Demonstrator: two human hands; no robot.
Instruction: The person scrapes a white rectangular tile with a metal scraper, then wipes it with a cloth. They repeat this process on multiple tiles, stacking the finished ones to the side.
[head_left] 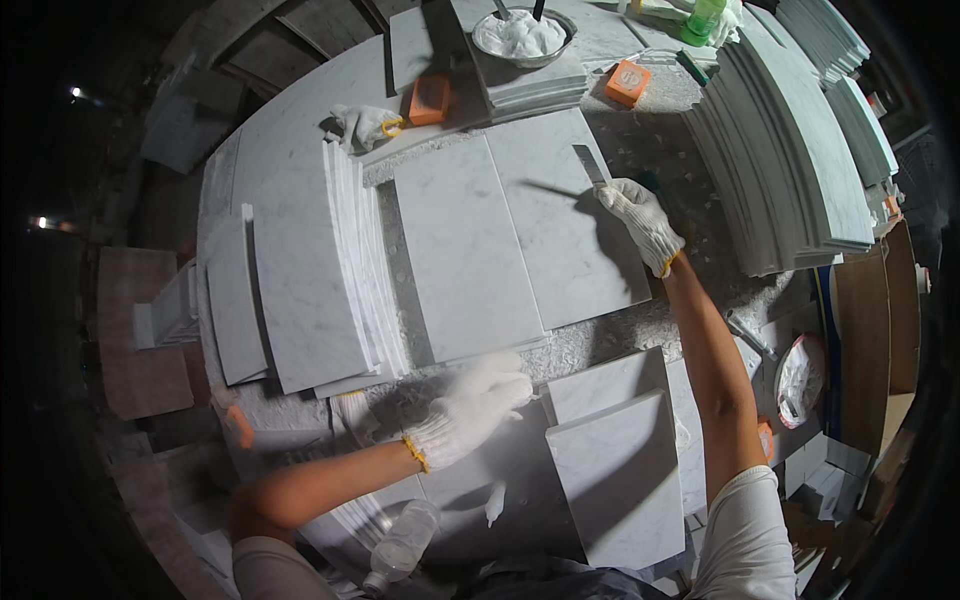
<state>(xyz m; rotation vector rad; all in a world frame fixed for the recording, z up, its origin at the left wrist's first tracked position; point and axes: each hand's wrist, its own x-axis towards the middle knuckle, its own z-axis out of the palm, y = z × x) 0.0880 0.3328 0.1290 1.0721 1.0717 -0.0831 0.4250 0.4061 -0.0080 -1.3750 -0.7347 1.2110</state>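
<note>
Stack: tall, made of tiles, to the right of the right hand.
Pile: more tiles, well left of that grip.
Two tiles: left tile and right tile, flat, side by side – the grip is by the right one's outer edge.
Left hand: white glove, nearer the body and left of the grip; too blurry – cannot tell if its fingers are spread or pressed together.
Right hand: white glove, fingers pinching a blade.
Bowl: white stuff inside, beyond the grip.
Orange box: just beyond the grip.
Blade: flat, sticking out from the grip over the right tile.
</note>
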